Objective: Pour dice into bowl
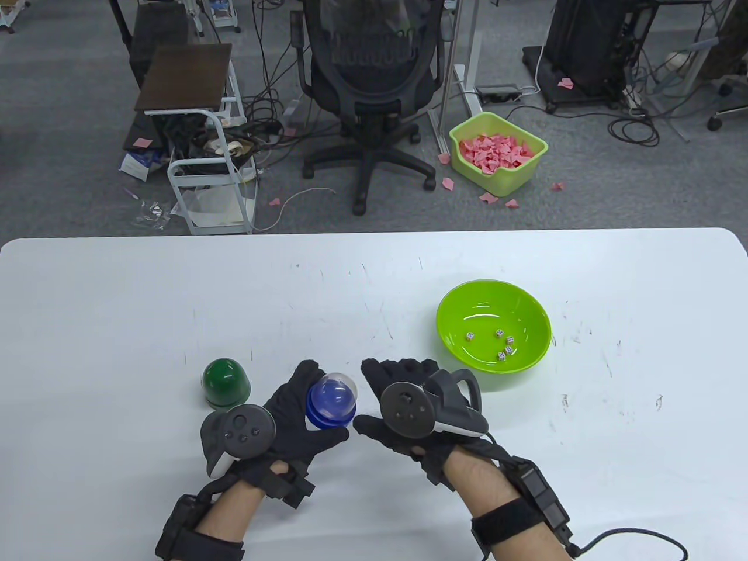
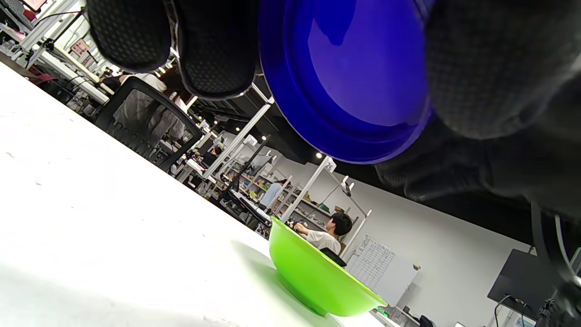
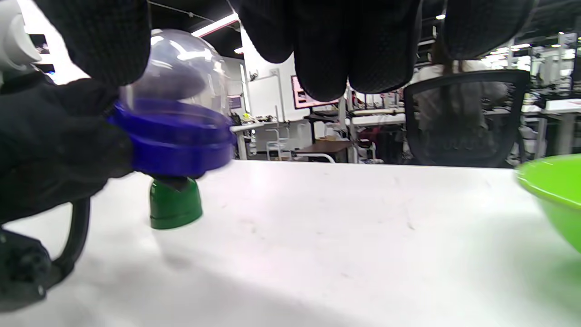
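Note:
My left hand [image 1: 304, 409] grips a blue dice cup with a clear dome [image 1: 331, 402], thumb below and fingers over its far side. It holds the cup a little above the table and roughly upright. The cup's blue base fills the left wrist view [image 2: 354, 77]. In the right wrist view [image 3: 174, 136] no dice show inside the dome. My right hand [image 1: 374, 397] is open and empty just right of the cup, not touching it. The green bowl [image 1: 529, 310] sits to the right with several dice [image 1: 505, 346] in it.
A dark green domed cup [image 1: 226, 383] stands on the table left of my left hand; it also shows in the right wrist view [image 3: 174, 206]. The bowl's side shows in the left wrist view [image 2: 317, 277] and the right wrist view [image 3: 553, 190]. An office chair [image 1: 368, 76] stands beyond the table.

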A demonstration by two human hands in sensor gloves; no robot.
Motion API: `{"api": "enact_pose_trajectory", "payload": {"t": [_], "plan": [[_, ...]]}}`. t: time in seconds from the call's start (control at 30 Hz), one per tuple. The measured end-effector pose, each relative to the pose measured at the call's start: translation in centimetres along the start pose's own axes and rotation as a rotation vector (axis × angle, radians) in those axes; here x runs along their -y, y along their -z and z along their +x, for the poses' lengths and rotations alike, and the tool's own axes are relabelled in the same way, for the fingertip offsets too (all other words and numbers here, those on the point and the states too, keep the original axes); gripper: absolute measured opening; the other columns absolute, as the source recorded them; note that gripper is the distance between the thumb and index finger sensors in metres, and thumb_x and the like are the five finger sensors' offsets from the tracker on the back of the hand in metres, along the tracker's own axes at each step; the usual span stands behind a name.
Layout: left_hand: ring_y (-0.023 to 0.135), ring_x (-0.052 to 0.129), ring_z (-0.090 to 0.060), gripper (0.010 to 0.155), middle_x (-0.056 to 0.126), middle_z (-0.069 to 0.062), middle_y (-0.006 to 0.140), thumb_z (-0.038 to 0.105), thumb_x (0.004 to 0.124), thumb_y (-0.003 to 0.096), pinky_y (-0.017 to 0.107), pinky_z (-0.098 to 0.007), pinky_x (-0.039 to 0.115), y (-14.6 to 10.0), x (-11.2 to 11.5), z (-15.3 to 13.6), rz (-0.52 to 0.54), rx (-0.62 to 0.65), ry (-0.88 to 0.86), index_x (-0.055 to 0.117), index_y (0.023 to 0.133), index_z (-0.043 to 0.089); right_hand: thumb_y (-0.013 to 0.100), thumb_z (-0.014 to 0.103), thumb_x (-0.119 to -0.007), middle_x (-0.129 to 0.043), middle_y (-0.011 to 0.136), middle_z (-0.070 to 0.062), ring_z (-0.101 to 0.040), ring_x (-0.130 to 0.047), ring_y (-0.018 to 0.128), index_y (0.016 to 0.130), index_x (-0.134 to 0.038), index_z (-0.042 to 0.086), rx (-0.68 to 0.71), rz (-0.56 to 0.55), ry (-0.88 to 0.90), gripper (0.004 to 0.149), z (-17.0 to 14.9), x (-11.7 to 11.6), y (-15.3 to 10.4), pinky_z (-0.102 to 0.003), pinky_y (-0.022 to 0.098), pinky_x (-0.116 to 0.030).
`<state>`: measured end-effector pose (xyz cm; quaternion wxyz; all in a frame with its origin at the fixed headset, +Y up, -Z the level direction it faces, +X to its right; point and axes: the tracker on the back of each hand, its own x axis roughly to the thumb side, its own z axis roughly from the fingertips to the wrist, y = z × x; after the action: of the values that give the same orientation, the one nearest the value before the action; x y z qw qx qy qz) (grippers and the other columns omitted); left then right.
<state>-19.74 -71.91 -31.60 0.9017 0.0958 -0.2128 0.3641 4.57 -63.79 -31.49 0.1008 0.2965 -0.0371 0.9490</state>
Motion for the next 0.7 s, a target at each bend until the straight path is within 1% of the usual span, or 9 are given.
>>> {"api": "enact_pose_trajectory", "payload": {"t": [0.1,0.27,0.47,0.7], "plan": [[0.086,0.084,-0.031,0.11,0.065,-0.009,0.107,0.063,0.095,0.0285,0.068,-0.056,0.073,0.0,0.0,0.0,0.0,-0.001,0.002,0.03,0.107,0.021,0.049,0.055,-0.079,-0.071,0.106,-0.032,-0.059,-0.072,0.089,0.109,-0.053,0.0,-0.056,0.031,-0.027,0.085,-1.8,-0.8,-1.2,-0.079,0.061,-0.061],[0.086,0.084,-0.031,0.11,0.064,-0.009,0.107,0.063,0.095,0.0286,0.068,-0.056,0.073,0.0,0.0,0.0,-0.003,-0.005,0.01,0.03,0.107,0.02,0.048,0.054,-0.081,-0.063,0.11,-0.034,-0.06,-0.072,0.088,0.11,-0.05,0.001,-0.157,0.149,-0.111,0.087,-4.2,-2.9,-2.4,-0.077,0.061,-0.063],[0.086,0.084,-0.031,0.11,0.064,-0.009,0.107,0.063,0.095,0.0286,0.068,-0.056,0.073,0.0,-0.1,0.0,-0.006,-0.01,0.018,0.03,0.107,0.02,0.048,0.053,-0.083,-0.057,0.113,-0.035,-0.062,-0.068,0.09,0.112,-0.044,0.002,-0.238,0.274,-0.212,0.091,-6.1,-5.2,-2.9,-0.078,0.062,-0.06],[0.086,0.084,-0.031,0.11,0.064,-0.009,0.107,0.063,0.095,0.0287,0.068,-0.056,0.073,0.0,-0.1,0.0,-0.007,-0.016,0.019,0.03,0.107,0.02,0.048,0.054,-0.083,-0.056,0.114,-0.034,-0.062,-0.069,0.09,0.114,-0.039,0.002,-0.304,0.391,-0.232,0.095,-7.3,-7.3,-2.8,-0.078,0.062,-0.061]]}}
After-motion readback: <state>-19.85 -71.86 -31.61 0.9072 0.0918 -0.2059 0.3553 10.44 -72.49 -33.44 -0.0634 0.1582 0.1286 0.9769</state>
